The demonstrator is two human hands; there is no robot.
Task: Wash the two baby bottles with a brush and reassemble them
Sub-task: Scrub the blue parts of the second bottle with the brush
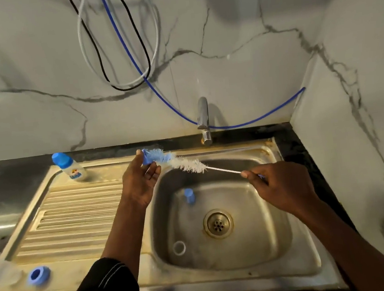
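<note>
Blue plastic piece (146, 160) is pinched in my L hand (139, 178), thumb on top & fingers under, up over the far-left rim of the basin (261, 209); can't tell if it's a cap or a collar. R hand (280, 187) is clamped round the thin handle end of the brush (186, 164), whose bristle head is pushed into that piece.

Risks, as I judge them: I'm holding the brush far out on a thin wire stem, so a hard shove could bend it or kick the piece out of a light pinch & drop it in the basin. Clear ring (179, 247) lies toward the basin's near-left corner, not far from the drain (218, 223); see-through, so easy to miss. Blue ring (39, 275) sits by the near-left corner of the drainboard (74, 220); a sleeve could knock it off. Capped bottle (70, 168) stands at the drainboard's far-left corner, prob. not yet washed; could get skipped.

Count: 1 brush; 1 capped bottle; 1 clear body (1, 271), half out of view at the drainboard's left edge, prob. bottle no. 2; 3 loose blue parts (1 in hand, 1 blue cap (189, 195) mid-basin, 1 ring on the drainboard); 1 clear ring; 1 tap (203, 119), no water running that I can see
</note>
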